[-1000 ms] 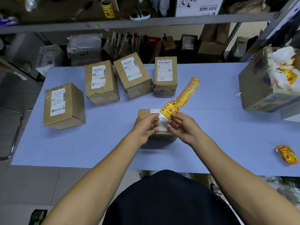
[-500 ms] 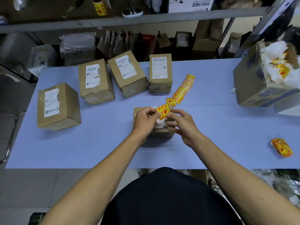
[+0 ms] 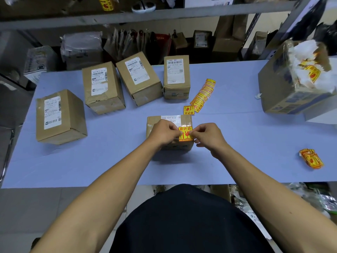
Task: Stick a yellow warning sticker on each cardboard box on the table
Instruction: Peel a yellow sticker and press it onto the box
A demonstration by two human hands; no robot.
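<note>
1. Risk: the yellow warning sticker (image 3: pixel 185 133) may land skewed or creased if one edge touches the near box (image 3: pixel 168 123) before the other; uneven lowering by the two hands would cause it.
2. Risk: adhesive may cling to a fingertip on release and lift the sticker off.
3. Left hand (image 3: pixel 164 133): fingers curled, pinching the sticker's left edge above the box top.
4. Right hand (image 3: pixel 207 136): pinching the right edge, wrist raised.
5. The sticker sits at the box's near right area; whether it is fully bonded cannot be told.
6. Four boxes, e.g. (image 3: pixel 60 116), stand unstickered farther back on the table (image 3: pixel 237 143); the sticker strip (image 3: pixel 201 95) lies just beyond.
</note>
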